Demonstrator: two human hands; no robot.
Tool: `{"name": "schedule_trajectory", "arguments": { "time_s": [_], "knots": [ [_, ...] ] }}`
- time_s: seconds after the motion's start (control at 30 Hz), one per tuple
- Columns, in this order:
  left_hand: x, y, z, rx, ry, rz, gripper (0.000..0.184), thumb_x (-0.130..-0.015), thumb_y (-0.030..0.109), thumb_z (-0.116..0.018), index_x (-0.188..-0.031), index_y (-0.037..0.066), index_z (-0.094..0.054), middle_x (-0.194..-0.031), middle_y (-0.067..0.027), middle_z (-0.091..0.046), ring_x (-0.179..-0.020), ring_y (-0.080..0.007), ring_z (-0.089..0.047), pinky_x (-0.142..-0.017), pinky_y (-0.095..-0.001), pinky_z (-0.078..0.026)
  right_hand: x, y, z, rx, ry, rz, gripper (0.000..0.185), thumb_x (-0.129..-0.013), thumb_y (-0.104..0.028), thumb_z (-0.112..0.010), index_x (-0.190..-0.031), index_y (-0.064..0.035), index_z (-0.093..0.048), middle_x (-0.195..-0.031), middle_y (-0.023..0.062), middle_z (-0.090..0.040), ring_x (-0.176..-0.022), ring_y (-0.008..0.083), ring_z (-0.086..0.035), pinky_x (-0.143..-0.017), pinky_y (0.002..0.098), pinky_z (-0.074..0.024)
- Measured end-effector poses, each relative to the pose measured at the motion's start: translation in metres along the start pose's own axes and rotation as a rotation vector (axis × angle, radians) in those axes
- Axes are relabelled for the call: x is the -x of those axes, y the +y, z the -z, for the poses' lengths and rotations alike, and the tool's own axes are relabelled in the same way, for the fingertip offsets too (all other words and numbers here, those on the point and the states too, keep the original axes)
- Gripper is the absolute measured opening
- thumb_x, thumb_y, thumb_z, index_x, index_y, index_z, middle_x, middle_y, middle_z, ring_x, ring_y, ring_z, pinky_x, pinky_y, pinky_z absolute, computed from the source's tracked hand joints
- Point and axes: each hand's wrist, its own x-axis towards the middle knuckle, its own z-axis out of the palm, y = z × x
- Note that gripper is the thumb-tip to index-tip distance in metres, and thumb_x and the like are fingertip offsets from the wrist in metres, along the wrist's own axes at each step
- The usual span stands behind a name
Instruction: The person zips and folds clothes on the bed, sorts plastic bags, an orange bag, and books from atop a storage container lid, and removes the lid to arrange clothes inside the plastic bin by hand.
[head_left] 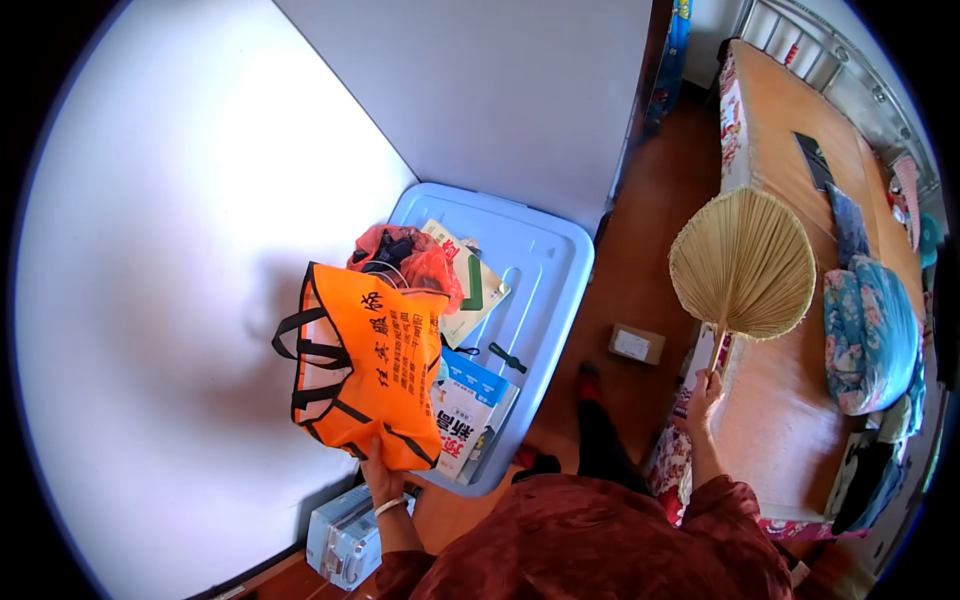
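My left hand (379,476) is closed on the lower edge of an orange tote bag (375,365) with black handles and black printed characters. The bag is tilted over the left side of a blue plastic storage bin lid (545,270). My right hand (706,393) is wrapped round the handle of a round palm-leaf fan (745,262), raised near the bed's edge. On the lid beside the bag lie a red plastic bag (425,262) with dark contents, a cream booklet (462,318), a blue and white book (468,405) and a small dark green strap-like item (507,358).
A bed (790,430) runs along the right, with a dark tablet-like object (813,160) and a folded floral quilt (868,335) on it. A small cardboard box (636,343) sits on the floor. A light blue box (345,535) stands by the white wall (150,300).
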Motion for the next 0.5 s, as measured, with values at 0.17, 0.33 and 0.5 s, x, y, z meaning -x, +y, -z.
{"name": "schedule_trajectory", "arguments": {
  "time_s": [0.17, 0.33, 0.5],
  "knots": [
    [0.02, -0.024, -0.036, 0.024, -0.076, -0.133, 0.042, -0.089, 0.011, -0.053, -0.128, 0.006, -0.04, -0.125, -0.0083, -0.049, -0.112, -0.0242, -0.05, -0.095, -0.0405, -0.042, -0.014, 0.013, 0.012, -0.062, -0.143, -0.163, 0.028, -0.086, -0.021, -0.054, -0.067, -0.0002, -0.054, -0.048, 0.0025, -0.043, -0.046, 0.0092, -0.044, -0.042, 0.0294, -0.0332],
    [0.022, -0.048, -0.06, 0.07, -0.045, -0.198, 0.042, -0.089, 0.012, -0.054, -0.128, 0.006, -0.04, -0.126, -0.0082, -0.049, -0.113, -0.0249, -0.05, -0.095, -0.0413, -0.043, -0.026, 0.067, 0.007, -0.008, -0.179, -0.047, 0.037, -0.087, -0.024, -0.056, -0.06, 0.0003, -0.049, -0.047, 0.0039, -0.041, -0.044, 0.0112, -0.038, -0.042, 0.0319, -0.0312],
    [0.02, -0.061, -0.072, 0.111, -0.057, -0.261, 0.043, -0.089, 0.013, -0.053, -0.129, 0.006, -0.039, -0.126, -0.0086, -0.049, -0.114, -0.026, -0.048, -0.097, -0.0436, -0.04, -0.059, 0.141, 0.016, -0.115, -0.088, -0.116, 0.033, -0.089, -0.024, -0.054, -0.062, -0.0047, -0.049, -0.053, -0.004, -0.038, -0.046, 0.0056, -0.031, -0.041, 0.0259, -0.0251]
  ]
}}
